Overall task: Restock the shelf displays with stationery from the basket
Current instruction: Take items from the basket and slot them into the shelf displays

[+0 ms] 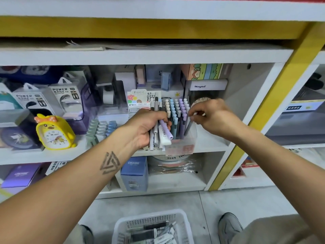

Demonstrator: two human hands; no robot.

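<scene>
My left hand (146,127) grips a bundle of pens (159,131), grey, white and purple, held upright in front of the middle shelf. To its right stands a clear pen display box (182,141) packed with pastel pens (176,110) in cream, blue and purple rows. My right hand (210,117) pinches a grey pen (189,126) that slants down into the right side of that box. On the floor below sits the white basket (123,224) with several more pens lying in it.
A yellow duck alarm clock (54,132) stands on the shelf to the left, with power bank boxes (59,97) behind it. A blue Cruhre box (134,173) sits on the lower shelf. A yellow post (267,106) bounds the bay. My shoe (230,226) is beside the basket.
</scene>
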